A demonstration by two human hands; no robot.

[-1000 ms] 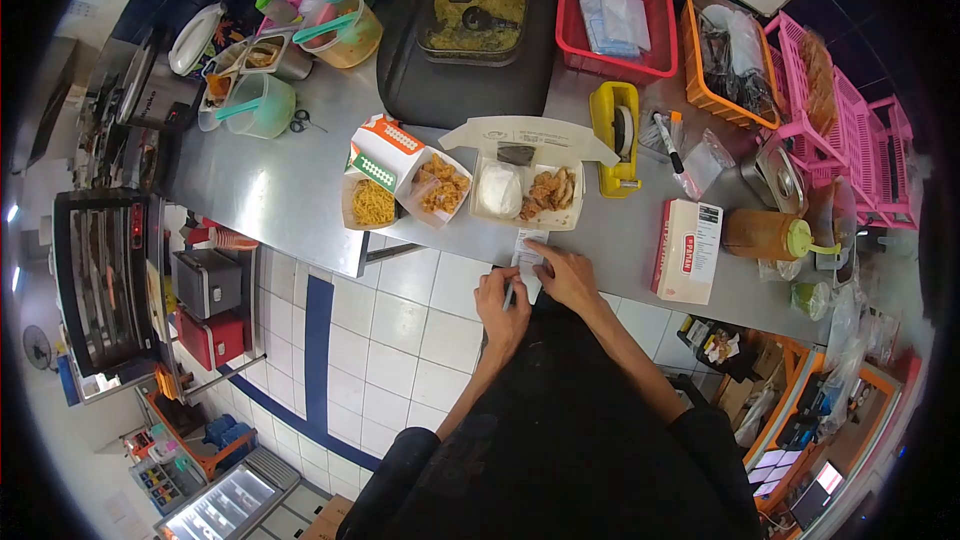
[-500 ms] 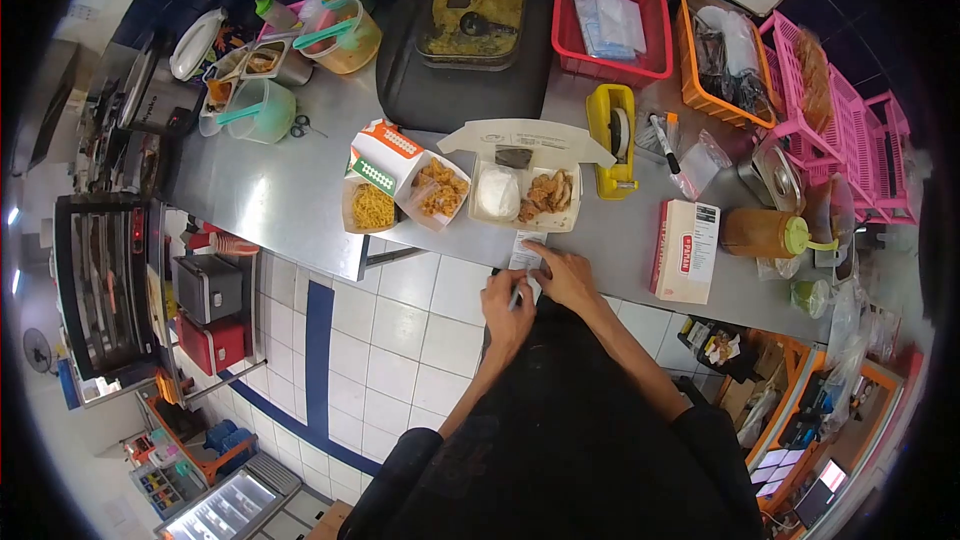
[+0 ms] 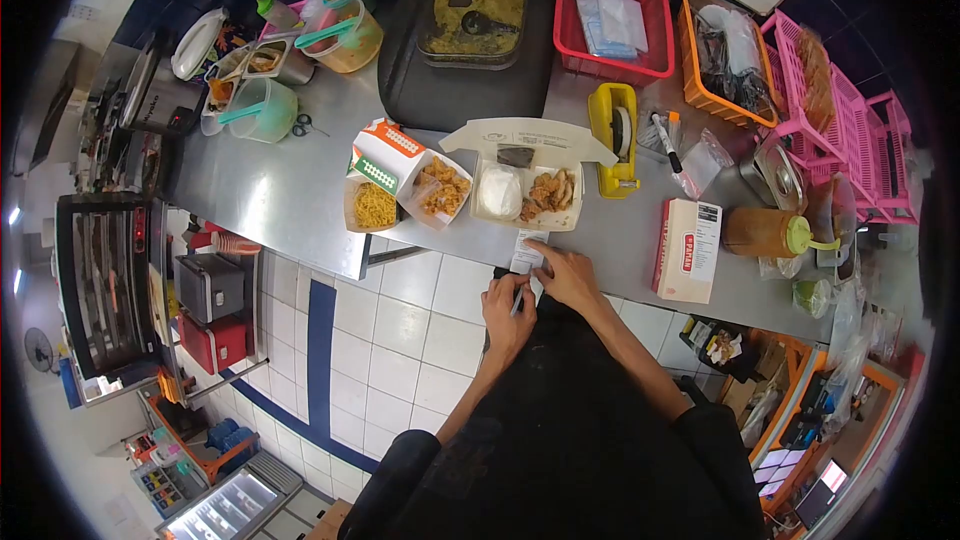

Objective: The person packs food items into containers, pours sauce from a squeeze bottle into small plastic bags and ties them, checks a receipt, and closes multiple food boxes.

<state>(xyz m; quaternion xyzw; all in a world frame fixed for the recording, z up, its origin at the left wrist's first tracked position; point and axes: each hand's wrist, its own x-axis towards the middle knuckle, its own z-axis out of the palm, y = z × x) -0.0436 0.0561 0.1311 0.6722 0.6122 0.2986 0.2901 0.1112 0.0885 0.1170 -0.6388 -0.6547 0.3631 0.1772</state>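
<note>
A small printed paper slip [image 3: 526,250] lies at the front edge of the steel table, just below an open meal box [image 3: 487,223] with white rice [image 3: 499,190] and browned chicken pieces [image 3: 551,195]. My right hand [image 3: 566,278] holds the slip down, with its index finger stretched onto it. My left hand [image 3: 508,312] is closed around a slim greyish thing, pen-like in shape, just below the slip. To the left stand a carton of yellow noodles [image 3: 374,208] and a carton of fried pieces [image 3: 441,188], beside a white, orange and green box [image 3: 388,152].
A yellow tape dispenser [image 3: 614,140] and a black marker [image 3: 666,140] lie right of the meal box. Farther right are a small printed carton [image 3: 688,252] and a sauce bottle [image 3: 757,233]. Red [image 3: 655,62] and orange baskets [image 3: 693,80] line the back near a black lidded container [image 3: 400,80].
My left hand has shifted very slightly, its fingers still around the slim thing. My right hand stays on the slip. The whole view has moved a touch.
</note>
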